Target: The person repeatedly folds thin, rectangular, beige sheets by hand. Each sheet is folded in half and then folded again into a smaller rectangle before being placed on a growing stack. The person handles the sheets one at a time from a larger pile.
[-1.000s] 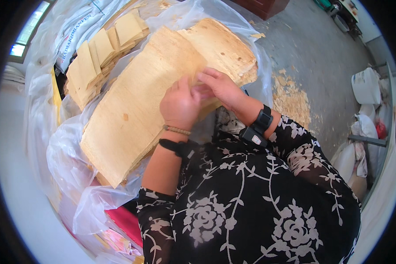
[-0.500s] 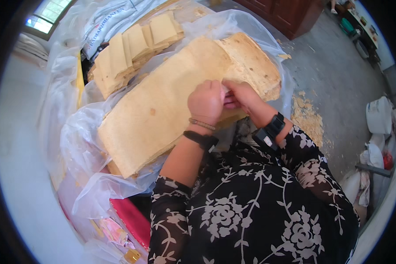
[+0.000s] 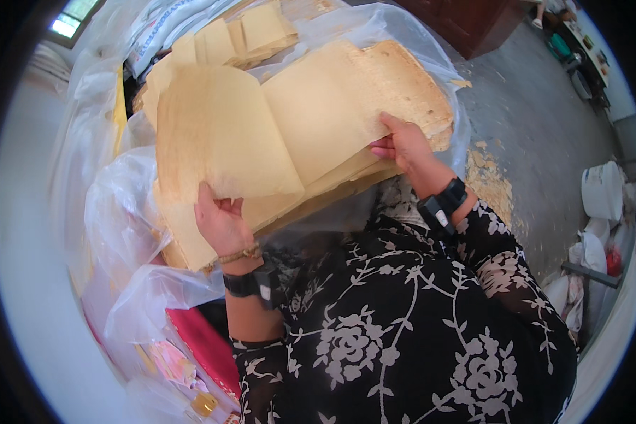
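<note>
A thin, pale tan sheet (image 3: pixel 219 134), brittle-looking like a dry flat pancake, has its left part raised over a broad stack of similar sheets (image 3: pixel 420 85). At its near left edge, my left hand (image 3: pixel 222 219) pinches it, thumb on top and fingers partly hidden. A crease runs where the raised part meets the part lying flat. My right hand (image 3: pixel 406 145) grips the near edge further right, thumb above and fingertips below. Whether it holds one layer or several cannot be made out. Behind the stack lies a pile of folded tan sheets (image 3: pixel 215 42).
Clear plastic sheeting (image 3: pixel 124 184) lies under and around the stack. Tan flakes (image 3: pixel 489 180) are scattered on the grey floor to the right. A dark red cabinet (image 3: pixel 466 28) stands at the far side. A white bucket (image 3: pixel 602 189) sits at far right.
My hands were close together over the stack; now they are apart. My left hand has moved left and nearer, with the sheet's left part now lifted and creased.
</note>
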